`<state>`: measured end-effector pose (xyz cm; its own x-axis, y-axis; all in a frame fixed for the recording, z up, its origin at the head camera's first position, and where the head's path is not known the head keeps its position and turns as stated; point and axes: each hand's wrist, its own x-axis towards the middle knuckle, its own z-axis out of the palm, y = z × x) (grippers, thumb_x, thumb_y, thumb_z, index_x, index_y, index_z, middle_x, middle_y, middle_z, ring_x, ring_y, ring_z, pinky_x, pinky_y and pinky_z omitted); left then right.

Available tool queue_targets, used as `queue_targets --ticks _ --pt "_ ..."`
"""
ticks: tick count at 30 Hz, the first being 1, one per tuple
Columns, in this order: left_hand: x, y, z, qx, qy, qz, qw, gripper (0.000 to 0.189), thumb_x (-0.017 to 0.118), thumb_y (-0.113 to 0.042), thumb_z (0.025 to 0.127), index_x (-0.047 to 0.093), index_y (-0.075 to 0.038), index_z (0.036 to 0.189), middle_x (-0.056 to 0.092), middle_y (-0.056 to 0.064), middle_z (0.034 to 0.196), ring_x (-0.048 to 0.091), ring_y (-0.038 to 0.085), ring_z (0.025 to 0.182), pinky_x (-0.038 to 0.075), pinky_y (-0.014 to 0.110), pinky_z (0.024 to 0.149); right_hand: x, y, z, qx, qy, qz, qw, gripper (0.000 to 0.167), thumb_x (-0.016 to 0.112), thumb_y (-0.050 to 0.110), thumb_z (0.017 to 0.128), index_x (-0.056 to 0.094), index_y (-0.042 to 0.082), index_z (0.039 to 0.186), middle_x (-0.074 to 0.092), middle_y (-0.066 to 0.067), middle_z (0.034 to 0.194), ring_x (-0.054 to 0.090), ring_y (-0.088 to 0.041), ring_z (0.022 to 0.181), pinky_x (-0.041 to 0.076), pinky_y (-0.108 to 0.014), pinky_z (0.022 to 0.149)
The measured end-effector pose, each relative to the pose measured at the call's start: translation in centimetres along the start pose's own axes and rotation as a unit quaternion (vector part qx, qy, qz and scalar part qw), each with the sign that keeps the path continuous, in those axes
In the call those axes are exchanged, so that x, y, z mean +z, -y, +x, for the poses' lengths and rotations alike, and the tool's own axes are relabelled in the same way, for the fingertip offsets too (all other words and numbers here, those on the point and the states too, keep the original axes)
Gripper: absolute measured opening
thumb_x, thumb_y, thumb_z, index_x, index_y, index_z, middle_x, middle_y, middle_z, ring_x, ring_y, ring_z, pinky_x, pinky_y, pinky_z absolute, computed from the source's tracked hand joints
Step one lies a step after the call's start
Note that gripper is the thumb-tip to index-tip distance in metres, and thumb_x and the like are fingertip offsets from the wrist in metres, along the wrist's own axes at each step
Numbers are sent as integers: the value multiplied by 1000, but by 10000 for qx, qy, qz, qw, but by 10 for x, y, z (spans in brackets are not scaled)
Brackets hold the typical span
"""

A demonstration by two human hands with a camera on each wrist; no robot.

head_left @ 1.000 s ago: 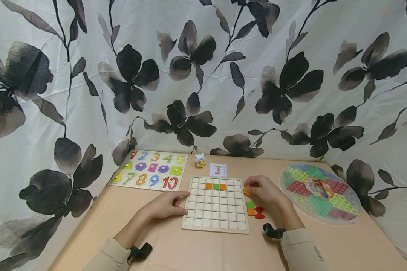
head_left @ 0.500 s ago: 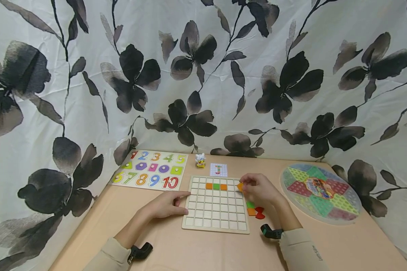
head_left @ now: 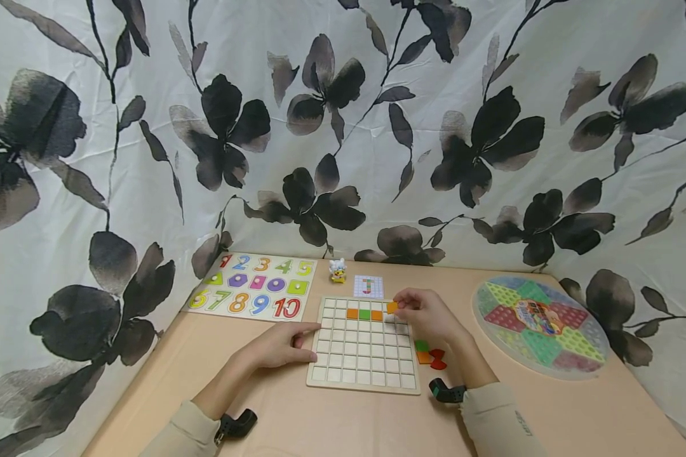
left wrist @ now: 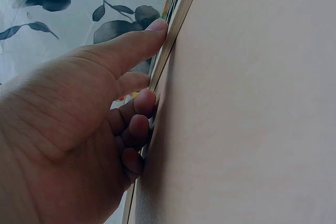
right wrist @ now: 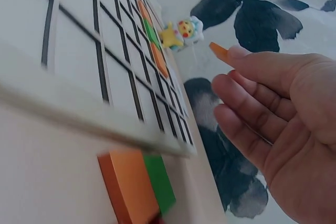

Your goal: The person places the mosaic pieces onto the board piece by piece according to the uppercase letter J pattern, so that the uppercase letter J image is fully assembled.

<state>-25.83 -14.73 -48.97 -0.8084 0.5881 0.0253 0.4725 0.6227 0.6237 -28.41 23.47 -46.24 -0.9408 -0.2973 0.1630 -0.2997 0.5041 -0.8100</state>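
Note:
A square wooden grid board [head_left: 361, 365] lies flat on the table, with an orange tile [head_left: 351, 314], a green tile [head_left: 364, 314] and another orange tile [head_left: 376, 315] side by side in one of its far rows. My left hand [head_left: 280, 346] rests thumb and fingertips against the board's left edge, as the left wrist view confirms at the wooden rim [left wrist: 181, 19]. Between thumb and fingertips, my right hand [head_left: 431, 314] pinches a loose orange square tile [head_left: 392, 307]. It is raised over the board's far right part, just right of the row of tiles.
Right of the board lie a green tile [head_left: 422, 346], an orange tile [head_left: 423, 358] and a red piece [head_left: 437, 359]. Behind it stand a pattern card [head_left: 368, 286] and a small figurine [head_left: 337, 271]. A number board [head_left: 251, 285] lies left, a round colored board [head_left: 540, 325] right.
My right hand has carried the orange tile leftward from beside the board's right edge to over its far right part. The left hand stays at the left edge.

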Motion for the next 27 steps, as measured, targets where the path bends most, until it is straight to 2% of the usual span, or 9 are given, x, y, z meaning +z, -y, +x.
queue_targets --ticks 9,15,22,27 --pt "-1 1 1 69 -16 46 10000 69 81 -41 90 58 -15 149 49 -9 74 44 3 67 38 25 65 16 10 6 -49 -33 117 9999 20 78 9 93 74 7 113 68 -6 96 61 -22 88 52 -23 78" --pt "-1 1 1 30 26 -50 10000 69 81 -41 90 58 -14 149 49 -9 74 44 3 68 38 24 64 25 10 10 -245 -19 -69 9997 22 79 9 92 74 4 113 68 -4 92 60 -20 83 52 -23 74" --pt "-2 2 2 48 24 -42 10000 69 81 -41 90 58 -14 149 50 -9 74 44 3 68 38 24 64 33 11 13 -438 122 -303 9985 19 81 10 90 75 6 108 67 -1 89 59 -17 79 50 -23 70" --pt "-3 3 3 122 -21 34 9999 70 82 -43 88 59 -14 148 48 -10 73 43 3 67 38 24 63 38 14 14 -411 243 -335 9983 19 81 8 90 75 4 107 67 -1 88 59 -17 78 50 -24 69"
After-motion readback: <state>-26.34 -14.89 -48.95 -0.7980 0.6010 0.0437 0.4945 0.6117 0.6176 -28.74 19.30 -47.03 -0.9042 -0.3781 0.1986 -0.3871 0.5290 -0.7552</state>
